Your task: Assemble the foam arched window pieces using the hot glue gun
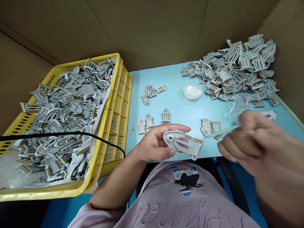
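Note:
My left hand (pixel 156 142) grips a white arched frame piece (pixel 185 144) with gold edges and a clear pane, held tilted above the table's front edge. To its right, my right hand (pixel 249 139) is blurred, its fingers closed round a thin pale translucent stick (pixel 225 130) that points left toward the frame piece without touching it. Two similar arched pieces (pixel 206 126) lie on the table just behind the stick. Behind my left hand stand out a few more arched pieces (pixel 149 121) lying flat.
A yellow crate (pixel 116 104) heaped with arched pieces fills the left, with a black cable (pixel 95 136) across it. On the blue table (pixel 163 74) are a bowl of white material (pixel 192 91), a small cluster of pieces (pixel 148 91), a clear plastic bag (pixel 235 106) and a large pile (pixel 237 69).

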`<move>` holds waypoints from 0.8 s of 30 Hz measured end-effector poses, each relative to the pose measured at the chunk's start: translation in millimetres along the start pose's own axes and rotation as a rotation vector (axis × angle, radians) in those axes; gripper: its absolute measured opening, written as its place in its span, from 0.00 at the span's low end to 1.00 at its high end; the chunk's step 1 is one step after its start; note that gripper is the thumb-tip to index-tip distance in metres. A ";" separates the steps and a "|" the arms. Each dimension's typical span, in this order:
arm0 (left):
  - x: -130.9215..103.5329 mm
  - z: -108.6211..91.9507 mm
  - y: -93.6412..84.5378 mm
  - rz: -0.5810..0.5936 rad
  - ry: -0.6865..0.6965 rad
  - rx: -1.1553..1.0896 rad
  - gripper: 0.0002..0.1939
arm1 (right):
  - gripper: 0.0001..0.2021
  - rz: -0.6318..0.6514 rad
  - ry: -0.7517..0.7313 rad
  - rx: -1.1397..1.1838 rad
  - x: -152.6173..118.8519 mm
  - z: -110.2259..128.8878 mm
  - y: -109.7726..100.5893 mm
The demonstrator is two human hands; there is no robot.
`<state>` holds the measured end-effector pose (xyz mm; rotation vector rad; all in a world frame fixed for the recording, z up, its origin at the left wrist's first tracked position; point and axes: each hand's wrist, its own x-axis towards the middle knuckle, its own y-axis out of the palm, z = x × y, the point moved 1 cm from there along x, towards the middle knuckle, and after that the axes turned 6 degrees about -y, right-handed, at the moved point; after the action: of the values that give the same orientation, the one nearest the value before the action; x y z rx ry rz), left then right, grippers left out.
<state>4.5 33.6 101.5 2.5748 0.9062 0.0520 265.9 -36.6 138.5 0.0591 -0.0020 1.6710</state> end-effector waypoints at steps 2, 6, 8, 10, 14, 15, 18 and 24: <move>0.3 -1.4 1.6 0.005 0.017 -0.028 0.28 | 0.24 0.168 0.056 0.225 5.3 -14.2 20.2; 0.1 -2.6 2.5 -0.019 0.030 -0.009 0.27 | 0.26 0.395 0.215 0.071 3.5 -31.7 41.1; 0.4 -1.1 1.0 -0.058 0.023 0.033 0.28 | 0.12 0.413 0.207 -0.061 0.4 -31.3 40.4; 2.6 2.7 -1.9 -0.117 0.005 0.093 0.30 | 0.14 0.394 0.171 -0.034 -2.5 -27.2 33.9; 16.1 18.3 -14.1 -0.354 -0.059 0.497 0.28 | 0.11 0.189 0.049 0.300 -8.1 -17.7 6.0; 20.8 23.7 -18.5 -0.423 -0.081 0.700 0.26 | 0.11 0.110 0.017 0.350 -9.7 -16.1 -3.4; 33.2 40.6 -32.8 -0.566 -0.136 1.263 0.24 | 0.12 -0.098 0.002 0.353 -15.1 -14.6 -32.0; 48.5 53.8 -39.6 -0.716 -0.205 1.528 0.28 | 0.13 -0.305 0.039 0.314 -20.1 -15.9 -58.0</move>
<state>28.3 71.4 32.1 2.9587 2.2934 -1.6283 325.0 -50.2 119.9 0.2520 0.2858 1.3551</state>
